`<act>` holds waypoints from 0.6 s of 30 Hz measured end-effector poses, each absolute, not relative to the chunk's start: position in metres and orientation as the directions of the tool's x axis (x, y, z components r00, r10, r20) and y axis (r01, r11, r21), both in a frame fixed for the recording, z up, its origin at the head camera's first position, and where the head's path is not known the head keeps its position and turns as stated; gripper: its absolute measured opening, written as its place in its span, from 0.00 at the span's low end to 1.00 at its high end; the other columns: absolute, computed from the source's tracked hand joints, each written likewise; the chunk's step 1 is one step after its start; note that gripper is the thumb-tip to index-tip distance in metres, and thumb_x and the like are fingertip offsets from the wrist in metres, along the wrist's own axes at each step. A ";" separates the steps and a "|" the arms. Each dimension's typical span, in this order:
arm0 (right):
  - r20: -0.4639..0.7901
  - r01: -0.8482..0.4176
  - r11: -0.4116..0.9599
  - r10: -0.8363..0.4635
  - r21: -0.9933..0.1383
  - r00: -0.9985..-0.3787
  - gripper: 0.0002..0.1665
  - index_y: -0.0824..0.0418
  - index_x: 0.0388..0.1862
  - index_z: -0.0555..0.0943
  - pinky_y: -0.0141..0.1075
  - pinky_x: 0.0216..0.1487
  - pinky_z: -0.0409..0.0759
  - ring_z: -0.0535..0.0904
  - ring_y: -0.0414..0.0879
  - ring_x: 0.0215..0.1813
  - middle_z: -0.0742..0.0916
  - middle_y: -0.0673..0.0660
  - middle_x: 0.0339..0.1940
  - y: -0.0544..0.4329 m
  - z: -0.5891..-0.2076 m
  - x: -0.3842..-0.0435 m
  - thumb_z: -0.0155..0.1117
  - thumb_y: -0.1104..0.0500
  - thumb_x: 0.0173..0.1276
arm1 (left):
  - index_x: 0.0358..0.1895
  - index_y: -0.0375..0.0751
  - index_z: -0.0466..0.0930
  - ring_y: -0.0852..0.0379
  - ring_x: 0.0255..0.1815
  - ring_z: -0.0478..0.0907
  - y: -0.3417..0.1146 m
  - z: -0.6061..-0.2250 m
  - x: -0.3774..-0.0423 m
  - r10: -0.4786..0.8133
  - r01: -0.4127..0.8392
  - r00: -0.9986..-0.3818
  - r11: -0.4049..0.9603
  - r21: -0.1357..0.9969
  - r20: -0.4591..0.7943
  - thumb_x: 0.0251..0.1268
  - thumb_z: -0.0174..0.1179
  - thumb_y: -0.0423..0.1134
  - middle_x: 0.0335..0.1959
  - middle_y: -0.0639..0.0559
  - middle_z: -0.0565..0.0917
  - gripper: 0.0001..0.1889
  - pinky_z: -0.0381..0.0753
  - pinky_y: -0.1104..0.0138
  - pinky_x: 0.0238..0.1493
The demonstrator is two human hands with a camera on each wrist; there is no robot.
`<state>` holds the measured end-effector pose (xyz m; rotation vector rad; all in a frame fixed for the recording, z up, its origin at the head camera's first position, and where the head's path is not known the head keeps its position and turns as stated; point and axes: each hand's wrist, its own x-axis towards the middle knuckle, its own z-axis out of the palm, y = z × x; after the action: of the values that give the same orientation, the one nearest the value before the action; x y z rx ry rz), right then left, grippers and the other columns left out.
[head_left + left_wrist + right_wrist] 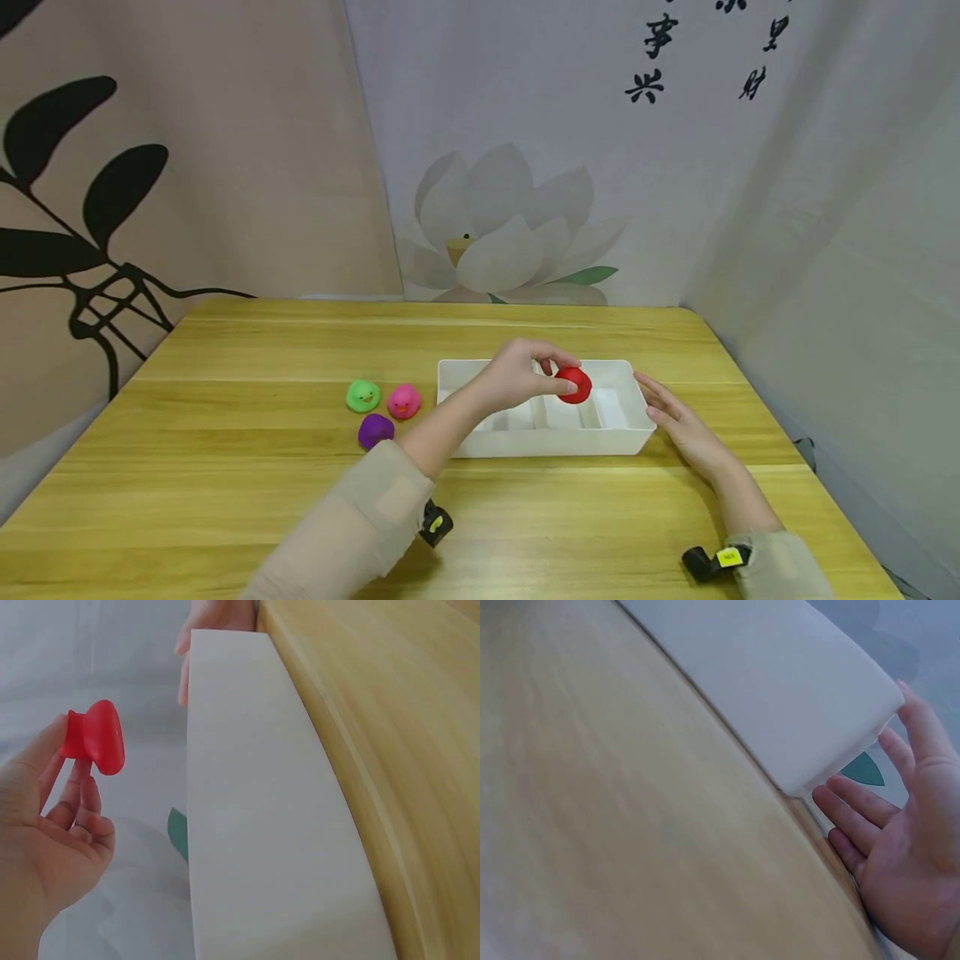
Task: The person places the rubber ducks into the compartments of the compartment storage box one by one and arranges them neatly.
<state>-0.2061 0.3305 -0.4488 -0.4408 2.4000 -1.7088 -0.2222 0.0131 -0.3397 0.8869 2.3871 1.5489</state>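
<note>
Over the white box [555, 443]: red toy [579, 394], held up clear of its walls.
Left hand [517, 373]: pinching the red toy between thumb and fingers.
Right hand [688, 427]: fingers extended, touching the box's right end.
Box: divided into compartments, on the wooden table [225, 500].
Beside its left end: green toy [363, 396] and pink toy [404, 402], with purple toy [374, 430] nearer the person.

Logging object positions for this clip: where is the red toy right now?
In the head view, the red toy is pinched in the left hand, above the right half of the white box.
</note>
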 end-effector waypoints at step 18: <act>0.015 -0.127 0.324 -0.327 -0.937 -0.945 0.32 0.55 0.77 0.51 0.54 0.63 0.59 0.58 0.63 0.69 0.63 0.72 0.71 0.331 -0.450 -0.207 0.45 0.55 0.79 | 0.43 0.48 0.88 0.58 0.29 0.72 0.059 -0.353 -0.240 0.471 0.262 -0.873 0.233 0.937 0.127 0.53 0.72 0.38 0.32 0.60 0.83 0.12 0.70 0.69 0.24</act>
<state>-0.2071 0.3313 -0.4496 -0.4181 2.4069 -1.6784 -0.2405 0.0587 -0.3528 0.6988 2.3170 1.7029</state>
